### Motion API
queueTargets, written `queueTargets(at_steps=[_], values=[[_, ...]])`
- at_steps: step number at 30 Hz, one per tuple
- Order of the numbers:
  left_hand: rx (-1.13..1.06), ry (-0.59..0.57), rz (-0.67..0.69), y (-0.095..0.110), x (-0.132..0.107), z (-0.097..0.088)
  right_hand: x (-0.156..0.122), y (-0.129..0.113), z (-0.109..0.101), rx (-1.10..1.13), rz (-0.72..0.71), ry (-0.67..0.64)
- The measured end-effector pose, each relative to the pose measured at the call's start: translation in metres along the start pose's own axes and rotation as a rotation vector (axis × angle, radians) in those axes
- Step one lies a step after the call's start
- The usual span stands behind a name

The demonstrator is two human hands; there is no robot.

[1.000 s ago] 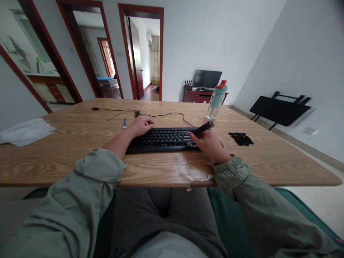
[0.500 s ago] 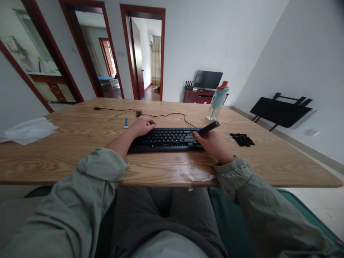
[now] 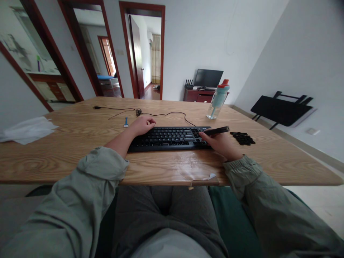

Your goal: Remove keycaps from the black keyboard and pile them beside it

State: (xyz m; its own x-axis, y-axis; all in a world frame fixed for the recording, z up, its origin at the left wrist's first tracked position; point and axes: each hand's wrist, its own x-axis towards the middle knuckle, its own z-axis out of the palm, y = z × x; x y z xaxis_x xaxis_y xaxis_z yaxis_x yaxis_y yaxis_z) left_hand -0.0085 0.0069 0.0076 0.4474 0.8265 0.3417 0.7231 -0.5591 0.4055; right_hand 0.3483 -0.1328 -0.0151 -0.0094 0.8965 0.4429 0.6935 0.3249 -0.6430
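Note:
A black keyboard lies flat on the wooden table in front of me. My left hand rests over its upper left corner, fingers curled and holding that end. Near the number pad, my right hand is closed around a dark stick-like tool, which points to the right. The tool's lower end is hidden by my fingers, so its kind is unclear. Right of that hand lies a pile of small black pieces that look like keycaps.
A clear bottle with an orange lid stands behind the keyboard. The keyboard's thin cable runs across the back. A small blue brush lies left of my left hand, and white tissue at the far left. The table's front edge is close.
My right hand has moved right along the keyboard with the dark tool, which now lies nearer to level. More of the number pad shows. My left hand has stayed in place.

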Motion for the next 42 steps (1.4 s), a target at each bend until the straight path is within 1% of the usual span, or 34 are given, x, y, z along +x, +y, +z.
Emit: queueTargets(at_steps=[4,10,12,17,20,23,26,30,31,33,35,36,38,42], values=[[0.011,-0.001,0.0,0.0,0.0,0.0,-0.001,0.004,-0.002,-0.003,-0.03,-0.001],[0.017,-0.003,0.007,0.0,0.0,0.0,-0.003,0.002,-0.001,-0.056,-0.004,-0.025],[0.022,-0.003,0.003,0.001,0.0,0.0,-0.005,-0.001,0.001,-0.094,-0.011,-0.029],[0.026,-0.006,0.002,0.003,0.0,0.0,-0.01,-0.014,0.005,-0.225,-0.105,-0.003],[0.04,-0.009,0.009,0.002,0.001,0.001,-0.009,-0.021,0.009,-0.274,-0.105,0.005],[0.062,-0.014,0.037,0.006,0.002,0.003,-0.006,-0.026,0.015,-0.307,-0.115,0.051],[0.077,-0.01,0.09,0.023,0.0,0.004,-0.001,-0.03,0.022,-0.237,-0.105,0.085],[0.034,-0.036,0.214,0.064,-0.008,0.011,0.006,-0.038,0.025,-0.002,-0.06,0.063],[0.019,-0.046,0.251,0.075,-0.01,0.014,0.007,-0.039,0.023,0.068,-0.031,0.057],[0.001,-0.078,0.325,0.094,-0.013,0.022,0.009,-0.041,0.017,0.2,0.074,0.023],[0.001,-0.109,0.384,0.107,-0.015,0.031,0.011,-0.039,0.009,0.303,0.189,-0.035],[0.008,-0.119,0.4,0.112,-0.015,0.036,0.011,-0.037,0.004,0.337,0.23,-0.057],[0.026,-0.137,0.405,0.118,-0.014,0.042,0.012,-0.031,-0.004,0.367,0.267,-0.07],[0.043,-0.146,0.384,0.119,-0.013,0.047,0.013,-0.015,-0.013,0.312,0.234,-0.074]])
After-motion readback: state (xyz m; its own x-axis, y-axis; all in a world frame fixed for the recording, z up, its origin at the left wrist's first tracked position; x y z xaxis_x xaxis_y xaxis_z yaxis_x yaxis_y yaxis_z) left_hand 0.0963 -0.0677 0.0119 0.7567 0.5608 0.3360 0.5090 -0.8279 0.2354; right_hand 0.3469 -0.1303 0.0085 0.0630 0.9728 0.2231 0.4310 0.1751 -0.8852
